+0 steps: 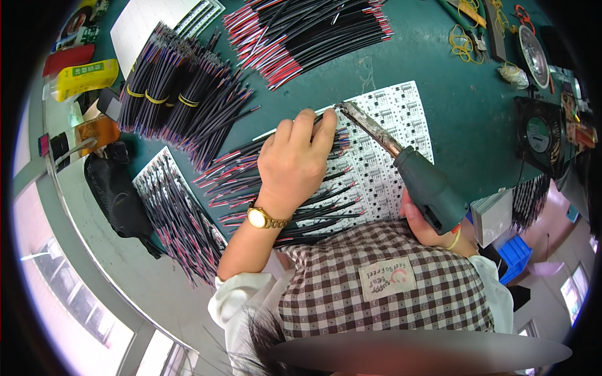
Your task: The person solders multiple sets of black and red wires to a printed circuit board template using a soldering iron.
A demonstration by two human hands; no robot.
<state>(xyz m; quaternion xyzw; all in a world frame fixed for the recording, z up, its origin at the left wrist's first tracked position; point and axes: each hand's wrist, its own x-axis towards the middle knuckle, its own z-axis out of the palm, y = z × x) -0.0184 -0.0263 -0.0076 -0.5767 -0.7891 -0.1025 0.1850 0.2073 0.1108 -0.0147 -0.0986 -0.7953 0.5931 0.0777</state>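
Note:
A white panel of small printed circuit boards (pixel 396 135) lies in front of me on the green table. Across its left part run several black wires (pixel 241 178) with red, white and blue ends. My left hand (pixel 293 156) is closed over the panel's far edge, its fingertips pinching a black wire (pixel 321 117). In my right hand (pixel 425 227), by my body, is a soldering iron (pixel 429 188) with a dark green handle. The iron's tip reaches far left and meets the panel's edge right beside my left fingertips. Those fingers partly hide the wire's end.
Rubber-banded bundles of black wires (pixel 166 88) lie at the far left, with another wire pile (pixel 307 34) at the back. A second wired panel (pixel 179 213) sits at the table's left edge. To the right are a metal dish (pixel 533 56) and a black fan (pixel 539 135).

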